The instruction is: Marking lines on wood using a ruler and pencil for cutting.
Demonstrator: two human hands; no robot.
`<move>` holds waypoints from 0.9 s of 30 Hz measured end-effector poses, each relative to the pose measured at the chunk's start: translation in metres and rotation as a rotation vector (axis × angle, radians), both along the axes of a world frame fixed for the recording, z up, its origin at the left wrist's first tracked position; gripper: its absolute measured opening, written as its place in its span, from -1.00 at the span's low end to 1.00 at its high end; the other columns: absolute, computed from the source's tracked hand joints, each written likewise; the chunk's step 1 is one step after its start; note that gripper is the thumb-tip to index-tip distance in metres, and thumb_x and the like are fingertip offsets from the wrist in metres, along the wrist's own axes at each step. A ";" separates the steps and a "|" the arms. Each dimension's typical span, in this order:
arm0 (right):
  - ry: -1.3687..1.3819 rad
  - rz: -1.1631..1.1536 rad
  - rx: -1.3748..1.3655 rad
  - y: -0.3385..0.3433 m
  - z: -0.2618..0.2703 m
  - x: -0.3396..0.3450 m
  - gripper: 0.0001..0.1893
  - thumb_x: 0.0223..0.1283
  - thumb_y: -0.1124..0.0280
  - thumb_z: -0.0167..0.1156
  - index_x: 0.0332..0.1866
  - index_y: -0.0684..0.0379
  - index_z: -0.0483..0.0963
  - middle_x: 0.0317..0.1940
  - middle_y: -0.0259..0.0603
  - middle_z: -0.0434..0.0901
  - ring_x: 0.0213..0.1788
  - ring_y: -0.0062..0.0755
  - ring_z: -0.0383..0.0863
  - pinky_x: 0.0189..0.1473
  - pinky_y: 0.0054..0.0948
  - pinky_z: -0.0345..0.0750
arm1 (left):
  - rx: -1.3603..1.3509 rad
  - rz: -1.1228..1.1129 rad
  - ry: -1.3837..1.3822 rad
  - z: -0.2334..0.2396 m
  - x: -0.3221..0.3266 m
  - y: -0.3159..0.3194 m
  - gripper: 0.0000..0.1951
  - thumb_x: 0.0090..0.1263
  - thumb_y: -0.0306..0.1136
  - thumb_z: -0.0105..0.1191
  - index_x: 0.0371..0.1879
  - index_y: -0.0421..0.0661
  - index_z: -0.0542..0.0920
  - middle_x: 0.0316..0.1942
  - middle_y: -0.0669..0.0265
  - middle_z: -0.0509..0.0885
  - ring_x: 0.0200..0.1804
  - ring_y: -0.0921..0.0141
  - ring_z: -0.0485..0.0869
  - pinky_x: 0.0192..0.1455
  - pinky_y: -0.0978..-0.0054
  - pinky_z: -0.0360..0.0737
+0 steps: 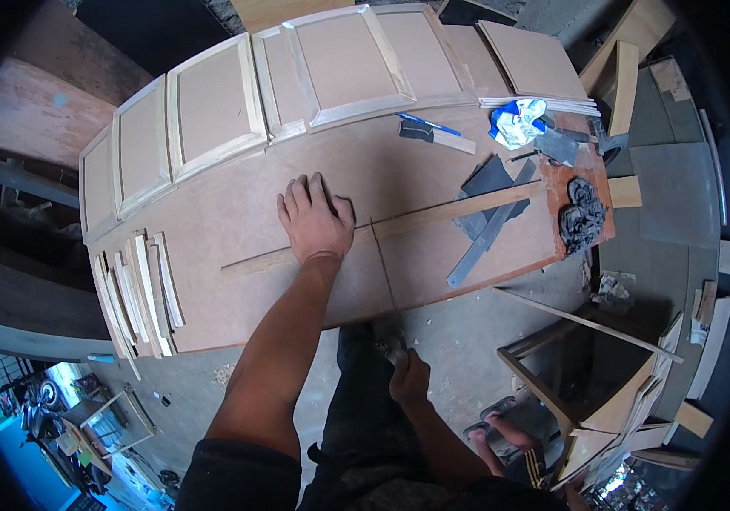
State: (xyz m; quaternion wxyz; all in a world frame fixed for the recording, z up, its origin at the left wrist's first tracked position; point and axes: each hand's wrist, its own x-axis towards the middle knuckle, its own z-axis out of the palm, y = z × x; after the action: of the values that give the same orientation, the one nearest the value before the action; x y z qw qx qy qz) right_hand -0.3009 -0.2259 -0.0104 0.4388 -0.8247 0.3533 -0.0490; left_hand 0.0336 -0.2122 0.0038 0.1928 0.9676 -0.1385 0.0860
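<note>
My left hand presses flat, fingers spread, on a long wooden strip that lies across the brown work board. Near the board's front edge, my right hand is closed round the handle of a handsaw. The saw is seen nearly edge-on, its thin blade crossing the strip just right of my left hand. Under the strip's right part lie dark sandpaper sheets, with a flat metal rule slanting across. A blue pen and a dark block lie farther back.
Framed panels line the board's back. Cut wood strips lie at its left end. A crumpled blue-white bag, a metal scraper and a black cloth lie at right. Another person's legs show below, beside a wooden frame.
</note>
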 end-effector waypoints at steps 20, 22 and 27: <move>-0.102 -0.002 0.107 -0.023 0.008 0.031 -0.57 0.67 0.10 -0.03 -0.03 0.29 0.59 -0.37 0.16 0.69 -0.28 0.40 0.68 -0.18 0.13 0.57 | -0.060 -0.009 -0.050 -0.001 -0.003 0.004 -0.43 0.43 -0.16 0.09 0.39 -0.14 0.53 0.41 0.01 0.48 0.49 0.00 0.39 0.67 -0.05 0.13; -0.124 -0.011 0.180 -0.027 0.016 0.028 -0.59 0.66 0.12 -0.03 0.04 0.29 0.58 -0.28 0.17 0.72 -0.20 0.42 0.69 -0.08 0.18 0.60 | -0.047 -0.036 -0.071 -0.006 -0.005 0.010 -0.43 0.43 -0.17 0.10 0.39 -0.15 0.52 0.42 0.00 0.46 0.52 0.01 0.36 0.68 -0.05 0.12; -0.089 0.073 0.085 -0.032 0.014 0.008 -0.64 0.67 0.13 -0.03 0.09 0.21 0.57 -0.20 0.25 0.71 -0.12 0.44 0.69 -0.05 0.21 0.59 | -0.012 0.029 -0.053 0.002 -0.033 0.016 -0.36 0.42 -0.14 0.14 0.47 -0.13 0.44 0.54 -0.02 0.34 0.63 -0.02 0.23 0.70 -0.11 0.05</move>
State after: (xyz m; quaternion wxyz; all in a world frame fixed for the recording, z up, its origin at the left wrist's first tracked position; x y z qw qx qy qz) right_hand -0.2929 -0.2583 0.0037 0.4901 -0.8148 0.3048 -0.0546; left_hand 0.0009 -0.1960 0.0058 0.1936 0.9657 -0.1290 0.1152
